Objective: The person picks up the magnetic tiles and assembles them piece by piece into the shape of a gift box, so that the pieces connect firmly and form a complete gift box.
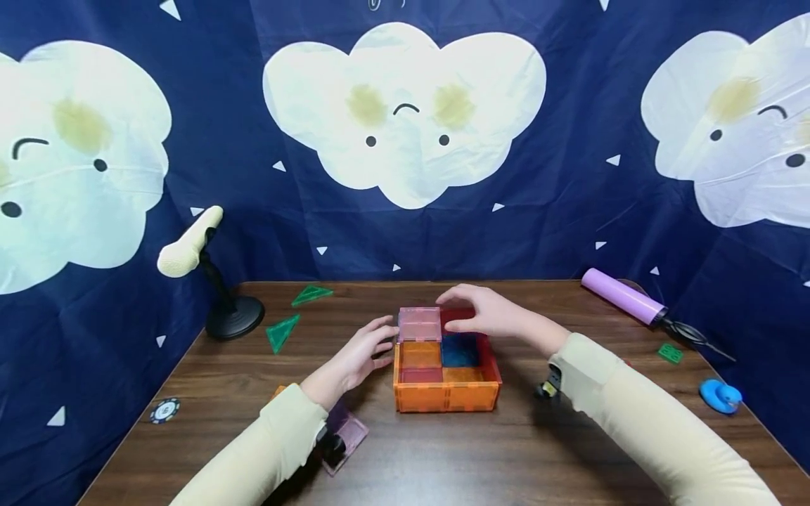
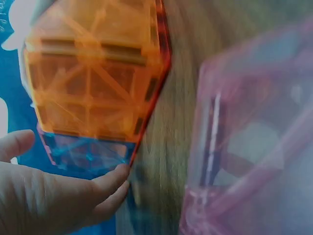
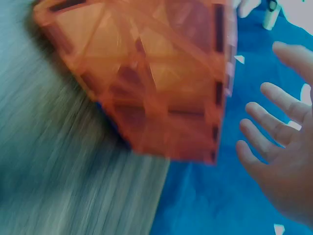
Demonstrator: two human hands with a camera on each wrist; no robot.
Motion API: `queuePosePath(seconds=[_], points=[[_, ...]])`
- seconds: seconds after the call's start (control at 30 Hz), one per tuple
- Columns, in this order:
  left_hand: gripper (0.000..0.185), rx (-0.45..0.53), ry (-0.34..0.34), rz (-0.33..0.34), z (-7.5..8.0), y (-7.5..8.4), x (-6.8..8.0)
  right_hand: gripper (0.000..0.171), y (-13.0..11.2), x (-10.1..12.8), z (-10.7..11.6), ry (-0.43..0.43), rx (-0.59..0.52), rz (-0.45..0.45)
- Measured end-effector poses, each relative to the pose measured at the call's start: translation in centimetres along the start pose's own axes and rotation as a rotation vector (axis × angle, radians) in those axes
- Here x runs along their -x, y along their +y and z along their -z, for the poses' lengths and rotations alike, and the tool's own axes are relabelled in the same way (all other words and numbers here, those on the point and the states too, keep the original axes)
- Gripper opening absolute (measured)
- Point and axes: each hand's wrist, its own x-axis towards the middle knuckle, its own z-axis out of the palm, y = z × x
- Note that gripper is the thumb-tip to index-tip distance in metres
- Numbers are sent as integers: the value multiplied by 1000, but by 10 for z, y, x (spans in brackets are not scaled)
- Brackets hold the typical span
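Note:
A box of see-through magnetic tiles (image 1: 420, 397) stands on the table, orange in front and red on the right. A pink tile (image 1: 420, 324) lies over its back left part; a dark blue square (image 1: 460, 350) shows inside. My left hand (image 1: 365, 351) is at the box's left side, fingers loosely bent. In the left wrist view its fingertips are at a blue tile (image 2: 88, 155); whether they press on it, I cannot tell. Above the back right corner is my right hand (image 1: 484, 310). The right wrist view shows its fingers (image 3: 274, 134) spread, apart from the box.
A loose purple tile (image 1: 351, 436) lies under the left wrist. Green triangle tiles (image 1: 283, 332), a poker chip (image 1: 165, 410) and a black stand (image 1: 234, 318) are left. Rightward are a purple cylinder (image 1: 623, 295) with a black end, a green brick (image 1: 670, 353) and a blue duck (image 1: 720, 396).

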Motion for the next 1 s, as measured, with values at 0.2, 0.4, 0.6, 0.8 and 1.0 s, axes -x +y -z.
queuePosePath(seconds=[0.2,0.4,0.6,0.8,1.0], points=[[70,-46,-51,-3,1,-2,-13,34,0,66,23,98,42,-46],[71,-30,-77,33,0,-2,-17,24,15,157,35,157,98,-106],[70,-25,-70,36,-2,1,-19,23,49,227,28,157,303,-347],[70,-21,-69,38,0,3,-18,31,63,246,21,89,410,-354],[70,-6,-69,40,-1,3,-19,38,63,220,11,50,395,-260]])
